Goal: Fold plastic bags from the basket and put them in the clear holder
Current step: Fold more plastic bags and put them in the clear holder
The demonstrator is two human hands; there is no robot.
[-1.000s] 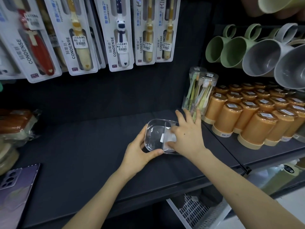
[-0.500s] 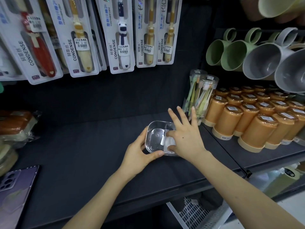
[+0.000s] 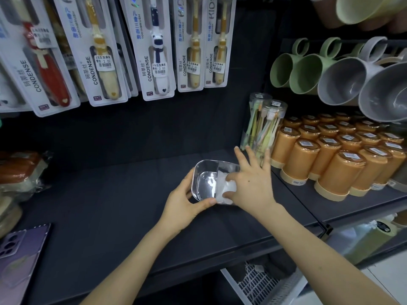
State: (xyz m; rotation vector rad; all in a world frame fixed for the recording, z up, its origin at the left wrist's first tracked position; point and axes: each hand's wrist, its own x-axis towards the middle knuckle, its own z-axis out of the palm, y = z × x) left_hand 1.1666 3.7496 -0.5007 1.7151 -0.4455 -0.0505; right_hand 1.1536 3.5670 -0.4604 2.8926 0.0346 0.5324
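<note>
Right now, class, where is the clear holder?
The holder is central in the head view, on the dark shelf left of orange cups; the left hand grips its left end, the right hand pinches a bag in its right end.

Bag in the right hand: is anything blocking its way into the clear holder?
Nothing visible does. The right hand holds the bag partly inside the holder, in its right compartment, while the left hand grips the holder's other end.
</note>
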